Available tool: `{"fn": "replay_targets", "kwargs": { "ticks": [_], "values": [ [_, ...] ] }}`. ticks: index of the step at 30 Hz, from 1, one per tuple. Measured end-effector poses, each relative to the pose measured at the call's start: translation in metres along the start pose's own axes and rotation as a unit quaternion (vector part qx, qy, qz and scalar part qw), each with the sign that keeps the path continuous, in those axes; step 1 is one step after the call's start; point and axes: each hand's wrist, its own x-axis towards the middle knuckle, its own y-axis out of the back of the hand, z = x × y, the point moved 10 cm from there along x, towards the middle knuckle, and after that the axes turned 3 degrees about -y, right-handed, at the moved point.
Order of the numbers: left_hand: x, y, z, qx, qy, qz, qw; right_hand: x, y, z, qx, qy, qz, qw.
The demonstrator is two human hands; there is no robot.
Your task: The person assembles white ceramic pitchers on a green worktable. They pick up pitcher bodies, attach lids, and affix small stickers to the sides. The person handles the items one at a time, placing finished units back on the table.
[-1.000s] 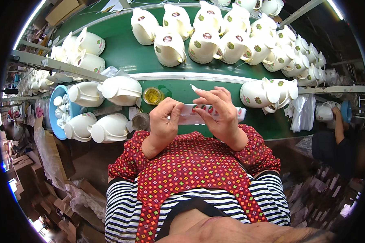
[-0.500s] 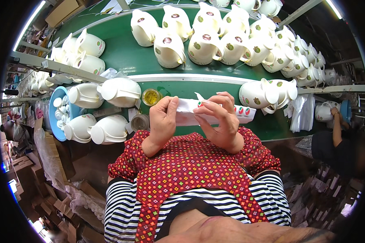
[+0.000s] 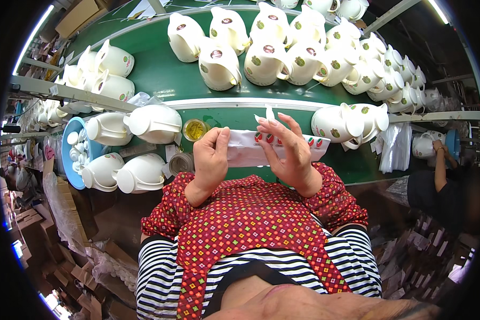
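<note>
A white strip sheet with a row of red-and-green stickers stretches across in front of my chest. Its left end is pinched between the thumb and fingers of my left hand. Over its middle lies my right hand, thumb and fingers apart, covering part of the sticker row. Small white pieces stick up at the right fingertips; whether they are stuck there or held between the fingers is unclear. A glass jar of yellow contents and a second clear jar stand just left of my left hand.
Several cream jugs with printed emblems stand along the green table; others lie at left and right. At far left is a blue basin with white lids. Clear plastic bags hang right, near another person's arm.
My right fingers have spread and lifted slightly from the sheet, with more white pieces showing at their tips. The left hand keeps its grip, and the view has shifted slightly.
</note>
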Motion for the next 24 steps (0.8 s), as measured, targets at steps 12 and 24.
{"fn": "replay_targets", "kwargs": {
  "ticks": [12,24],
  "values": [
    [0.006,-0.024,-0.054,-0.131,0.105,0.005,0.986,-0.021,0.002,0.013,0.011,-0.008,0.015,1.000],
    [0.006,-0.074,-0.227,0.284,0.031,-0.047,0.957,-0.025,0.006,0.018,0.203,-0.181,0.017,0.962]
  ]
}}
